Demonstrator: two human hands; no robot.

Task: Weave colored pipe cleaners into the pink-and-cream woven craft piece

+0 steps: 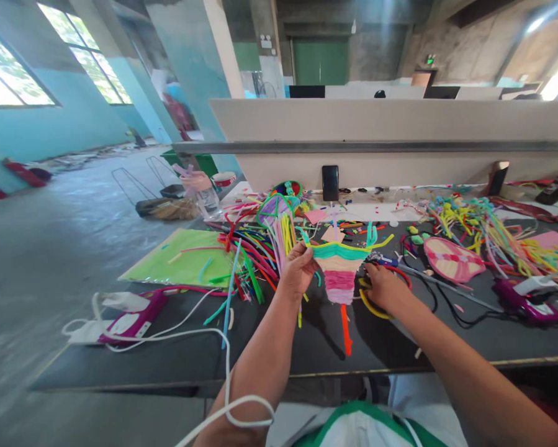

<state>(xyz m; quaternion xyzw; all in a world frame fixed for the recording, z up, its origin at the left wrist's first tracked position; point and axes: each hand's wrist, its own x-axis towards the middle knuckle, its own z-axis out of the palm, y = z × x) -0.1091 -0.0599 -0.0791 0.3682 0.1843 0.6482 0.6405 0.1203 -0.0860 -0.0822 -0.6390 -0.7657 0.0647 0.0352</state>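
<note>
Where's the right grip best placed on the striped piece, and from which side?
Upper right edge, pinched front and back, with the right grip coming in from the right. The left grip holds the upper left edge, and the striped piece is widest up top, so opposite edges should keep it steady. I'd avoid the thin orange strip below.

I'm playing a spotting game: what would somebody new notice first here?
Probably the striped piece, teal near the top and pink lower down, held by the left hand in the middle. Next, perhaps, the tangle of colourful strands on the right of the black table, and the bright green sheet on its left.
</note>
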